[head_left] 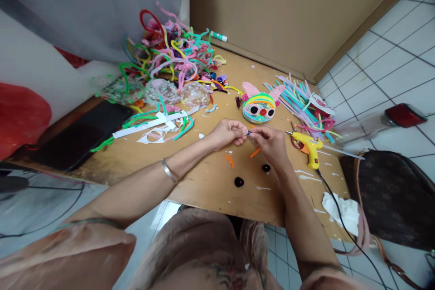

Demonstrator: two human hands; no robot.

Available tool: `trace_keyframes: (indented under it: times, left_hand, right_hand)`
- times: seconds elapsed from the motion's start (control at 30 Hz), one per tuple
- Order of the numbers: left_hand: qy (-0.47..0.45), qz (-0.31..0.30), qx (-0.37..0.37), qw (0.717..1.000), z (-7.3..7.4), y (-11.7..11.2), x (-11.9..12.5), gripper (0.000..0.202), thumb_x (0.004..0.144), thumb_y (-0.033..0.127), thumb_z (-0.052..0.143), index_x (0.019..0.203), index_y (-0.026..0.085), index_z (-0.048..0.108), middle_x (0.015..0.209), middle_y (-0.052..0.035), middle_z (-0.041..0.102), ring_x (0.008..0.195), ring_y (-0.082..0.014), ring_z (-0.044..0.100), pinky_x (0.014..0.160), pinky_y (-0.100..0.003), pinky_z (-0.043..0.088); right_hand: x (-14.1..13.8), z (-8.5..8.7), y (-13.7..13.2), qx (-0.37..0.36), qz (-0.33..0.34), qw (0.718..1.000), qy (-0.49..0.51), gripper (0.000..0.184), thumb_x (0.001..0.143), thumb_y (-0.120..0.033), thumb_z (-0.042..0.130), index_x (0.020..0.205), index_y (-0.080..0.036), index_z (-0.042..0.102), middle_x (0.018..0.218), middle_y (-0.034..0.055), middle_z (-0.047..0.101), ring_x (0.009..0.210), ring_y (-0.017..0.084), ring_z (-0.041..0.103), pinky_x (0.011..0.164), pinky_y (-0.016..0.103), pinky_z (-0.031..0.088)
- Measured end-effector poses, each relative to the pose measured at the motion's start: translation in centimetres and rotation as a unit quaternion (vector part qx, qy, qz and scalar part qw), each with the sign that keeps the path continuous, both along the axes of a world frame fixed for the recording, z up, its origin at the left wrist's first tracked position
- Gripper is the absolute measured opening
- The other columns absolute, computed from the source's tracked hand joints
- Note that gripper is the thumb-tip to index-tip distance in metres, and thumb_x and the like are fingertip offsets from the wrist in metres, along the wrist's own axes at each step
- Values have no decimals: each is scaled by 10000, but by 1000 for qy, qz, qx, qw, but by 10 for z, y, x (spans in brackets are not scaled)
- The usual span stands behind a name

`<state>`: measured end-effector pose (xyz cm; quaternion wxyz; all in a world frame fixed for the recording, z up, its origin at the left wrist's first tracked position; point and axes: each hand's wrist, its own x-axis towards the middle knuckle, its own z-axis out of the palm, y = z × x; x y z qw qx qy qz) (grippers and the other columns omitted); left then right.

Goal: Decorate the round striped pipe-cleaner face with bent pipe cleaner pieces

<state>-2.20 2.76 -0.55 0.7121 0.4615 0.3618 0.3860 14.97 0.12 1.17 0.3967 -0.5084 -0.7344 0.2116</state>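
Decorated face (pixel 258 105): ears (pixel 250 89), eyes (pixel 253 109), red nose (pixel 263 112) fitted.
Left hand (pixel 231 134) and right hand (pixel 271 142) pinch a small blue piece (pixel 249 132); two black pieces (pixel 239 182) lie loose, unattached.

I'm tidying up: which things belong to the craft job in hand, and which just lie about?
Likely job:
small blue piece between left hand and right hand
decorated animal face
yellow glue gun
pipe cleaners

Probably lying about:
brown bag
crumpled tissue
black slab

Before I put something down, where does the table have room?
The table is mostly bare near you, between your left forearm and the nearer black round piece, and between that forearm and the white strips. Crowded: the far-left pipe-cleaner heap, and right, around the glue gun.
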Motion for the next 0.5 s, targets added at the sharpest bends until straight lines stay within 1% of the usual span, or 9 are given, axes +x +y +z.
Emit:
trace_keyframes:
  times: [0.07,0.17,0.23,0.33,0.4,0.5]
  left_hand:
    - [9,6,14,1000,0,-1,1,139,775,149,719,692,100,618,566,5,629,476,-51,548,504,-176,442]
    - [42,24,51,998,1,-2,2,120,800,113,659,687,104,619,535,18,605,473,-50,534,517,-175,431]
    - [68,40,84,993,3,-3,2,107,798,91,635,693,104,627,522,26,594,474,-48,525,519,-169,418]
    - [86,48,120,988,3,-4,2,78,791,94,634,715,103,647,517,34,590,474,-46,518,512,-161,403]
    - [75,49,122,988,3,-4,4,72,792,101,636,722,102,649,516,35,589,474,-46,518,505,-160,401]
    - [20,51,104,993,1,-4,6,48,783,104,660,741,97,639,537,30,601,487,-45,534,516,-160,417]
  right_hand:
    - [0,-1,1,-2,-4,1000,-2,143,783,-314,654,757,-193,725,700,30,702,585,136,579,577,274,471]
    - [1,-3,2,-32,-1,999,20,150,755,-318,681,797,-180,723,722,30,705,583,131,590,575,270,484]
    - [1,-4,2,-55,3,998,39,181,747,-338,687,820,-177,724,729,26,701,568,122,579,553,260,476]
    - [0,-3,1,-69,-11,996,62,172,735,-345,701,784,-181,711,693,12,682,545,108,549,515,240,450]
    - [-2,-2,0,-90,-21,992,89,175,717,-350,727,758,-183,692,639,-2,659,523,105,541,495,232,442]
    - [-6,-1,-1,-147,-24,976,161,238,666,-376,780,744,-186,659,579,-22,631,501,107,556,493,233,465]
